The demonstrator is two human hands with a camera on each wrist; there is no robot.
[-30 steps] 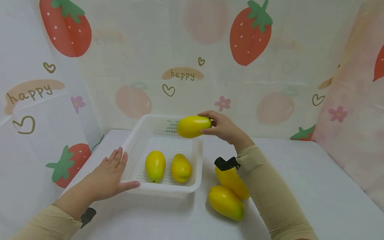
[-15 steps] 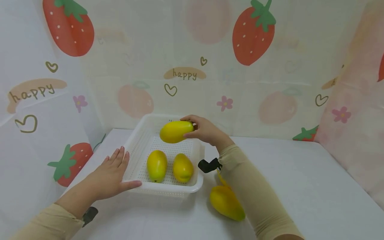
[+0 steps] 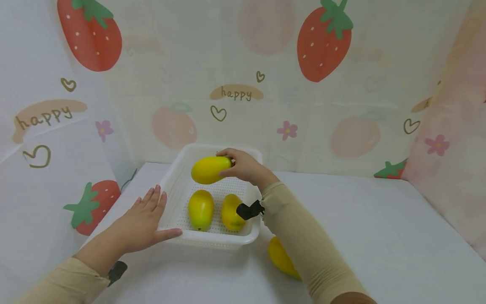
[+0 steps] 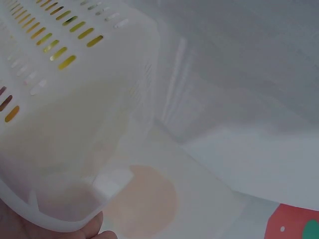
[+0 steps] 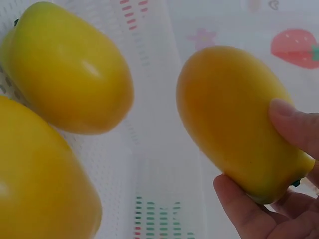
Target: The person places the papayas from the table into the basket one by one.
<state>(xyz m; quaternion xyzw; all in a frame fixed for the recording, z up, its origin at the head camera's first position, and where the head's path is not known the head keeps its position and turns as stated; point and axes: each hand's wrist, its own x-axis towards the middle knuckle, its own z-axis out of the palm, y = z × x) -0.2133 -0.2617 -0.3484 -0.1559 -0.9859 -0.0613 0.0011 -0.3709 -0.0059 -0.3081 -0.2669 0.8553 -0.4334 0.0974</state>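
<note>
My right hand (image 3: 247, 166) grips a yellow mango (image 3: 208, 171) by its stem end, thumb on one side and fingers on the other. It is held over the back half of a white perforated plastic basket (image 3: 212, 237). In the right wrist view the held mango (image 5: 234, 119) hangs beside the two in the basket. Inside, near the front, lie a left mango (image 3: 201, 210) and a right mango (image 3: 228, 210), the latter partly behind the wrist camera. With fingers straight, my left hand (image 3: 138, 226) rests along the basket's left rim, its thumb reaching the front rim.
On the white table (image 3: 364, 228), right of the basket, another mango (image 3: 280, 256) lies partly hidden by my right sleeve (image 3: 307, 240). A printed cloth wall (image 3: 265, 109) with strawberries stands right behind the basket and encloses the sides.
My right hand has carried its mango left and slightly down, from the basket's right edge to over its inside. My forearm now covers more of the table mangoes. The left hand keeps its place.
</note>
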